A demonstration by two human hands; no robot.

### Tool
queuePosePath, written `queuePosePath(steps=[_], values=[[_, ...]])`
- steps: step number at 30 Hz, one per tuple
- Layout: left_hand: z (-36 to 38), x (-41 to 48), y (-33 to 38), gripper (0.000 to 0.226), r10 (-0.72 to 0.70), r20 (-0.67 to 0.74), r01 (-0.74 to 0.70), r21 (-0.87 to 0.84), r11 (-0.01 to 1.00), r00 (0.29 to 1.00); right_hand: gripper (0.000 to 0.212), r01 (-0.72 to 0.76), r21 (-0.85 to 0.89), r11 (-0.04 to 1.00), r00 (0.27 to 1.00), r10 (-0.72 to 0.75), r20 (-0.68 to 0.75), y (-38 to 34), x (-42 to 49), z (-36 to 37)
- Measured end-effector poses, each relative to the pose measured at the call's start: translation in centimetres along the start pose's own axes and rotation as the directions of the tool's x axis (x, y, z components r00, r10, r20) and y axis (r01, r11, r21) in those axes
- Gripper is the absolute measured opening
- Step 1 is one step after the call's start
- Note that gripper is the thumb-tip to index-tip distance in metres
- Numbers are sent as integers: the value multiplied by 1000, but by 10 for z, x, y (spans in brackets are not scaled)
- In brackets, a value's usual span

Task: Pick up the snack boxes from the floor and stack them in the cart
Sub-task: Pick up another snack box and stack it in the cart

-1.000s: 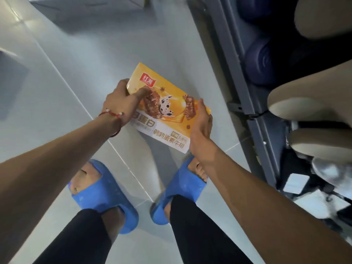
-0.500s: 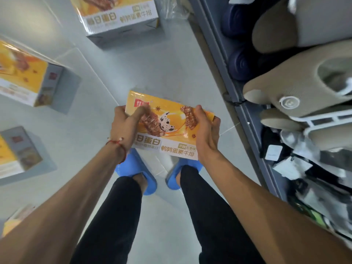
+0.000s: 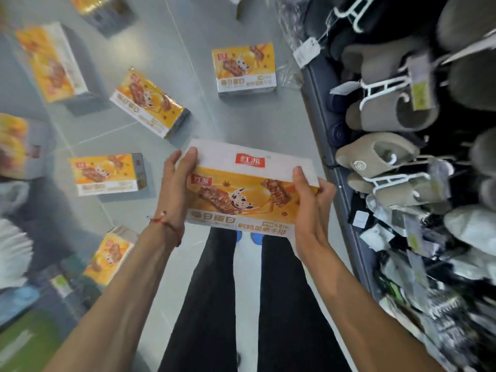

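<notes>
1. My left hand clamps the left end of the orange snack box; the fingers run up that end, their tips reach the far corner, and the palm presses against the side.
2. My right hand grips the right end; the thumb lies on the top face and the fingers curl round the edge.
3. Both forearms reach forward and angle inward; a red string bracelet circles my left wrist.
4. The box hangs between my hands, clear of the grey tiled floor, above my black trouser legs; its white far side with a red logo tilts up toward me.
5. Other snack boxes lie on the floor: one ahead; one tilted box ahead left; one to the left.
6. A rack of grey slippers stands on my right.
</notes>
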State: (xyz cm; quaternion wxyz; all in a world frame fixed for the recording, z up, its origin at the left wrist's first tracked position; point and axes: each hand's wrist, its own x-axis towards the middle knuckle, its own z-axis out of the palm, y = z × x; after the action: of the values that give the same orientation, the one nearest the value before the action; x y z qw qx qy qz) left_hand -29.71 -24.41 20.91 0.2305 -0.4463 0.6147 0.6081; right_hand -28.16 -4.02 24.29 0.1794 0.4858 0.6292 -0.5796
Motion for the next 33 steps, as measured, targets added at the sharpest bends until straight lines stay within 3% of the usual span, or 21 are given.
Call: queuePosePath(steps=[4,7,12,15,20,26,31,33], values=[[-32,-58,27,37,-20,14,21,-89,996,1000,60,93,-43,995,995,-91,50,-29,-64,3],[-62,-99,42,26,10,39,-6,-120,993,999,64,162,-42,986,982,-158,100,-45,-113,3],[-104,-157,54,30,94,49,-79,-252,965,994,69,230,-39,972,957,-219,189,-55,-168,-2],[-120,-189,49,44,154,32,-133,-348,928,988,69,263,-35,964,941,-249,230,-61,-197,-6],[-136,-238,28,61,210,-57,-213,-446,869,976,56,333,-21,943,886,-305,349,-71,-228,-18],[-132,-307,-11,40,239,-247,-339,-559,757,939,49,381,-68,922,811,-299,503,-65,-250,-36],[-106,-355,-52,30,189,-428,-433,-597,675,884,45,434,-84,897,709,-283,646,-59,-260,-63],[-88,-374,-71,36,160,-472,-456,-622,636,867,44,456,-103,884,676,-269,686,-57,-264,-77]])
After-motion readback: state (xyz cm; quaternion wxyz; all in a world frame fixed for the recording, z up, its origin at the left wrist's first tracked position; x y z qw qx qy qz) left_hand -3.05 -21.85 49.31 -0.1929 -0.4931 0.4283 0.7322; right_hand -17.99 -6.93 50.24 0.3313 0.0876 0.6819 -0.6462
